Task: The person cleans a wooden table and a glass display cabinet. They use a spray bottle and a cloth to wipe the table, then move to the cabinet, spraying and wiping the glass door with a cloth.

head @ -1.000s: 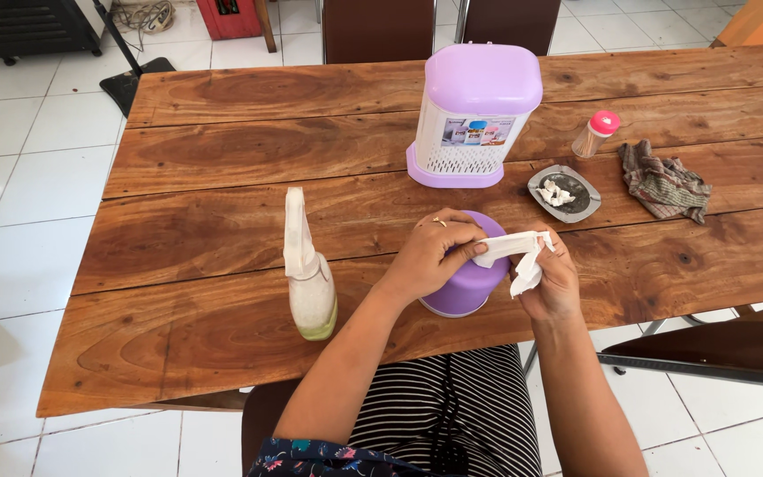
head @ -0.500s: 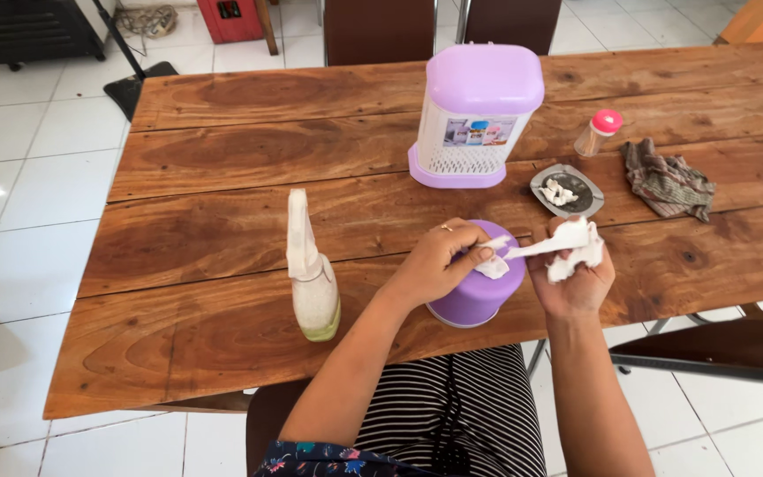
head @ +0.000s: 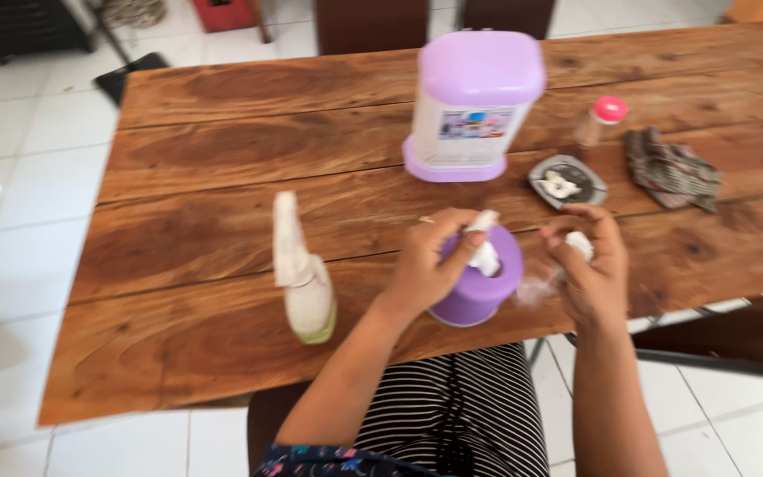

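Left hand (head: 430, 265) steadying round purple wipe tub (head: 479, 287) at near table edge, fingers pinching white wipe (head: 485, 252) poking out top. Right hand (head: 586, 265) just right of it, closed round torn-off wipe. Stuff looks thin, limp, light, probably tears easy, so grab low by the slot. Spray bottle (head: 304, 283) left.

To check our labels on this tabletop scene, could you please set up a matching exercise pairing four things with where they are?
Things:
1. spray bottle
2. round purple tub
3. crumpled wipe
4. grey cloth

Places:
A. far right on the table
B. in the right hand
C. standing left of the left hand
D. under the left hand, at the table's near edge

Pairs: 1-C, 2-D, 3-B, 4-A
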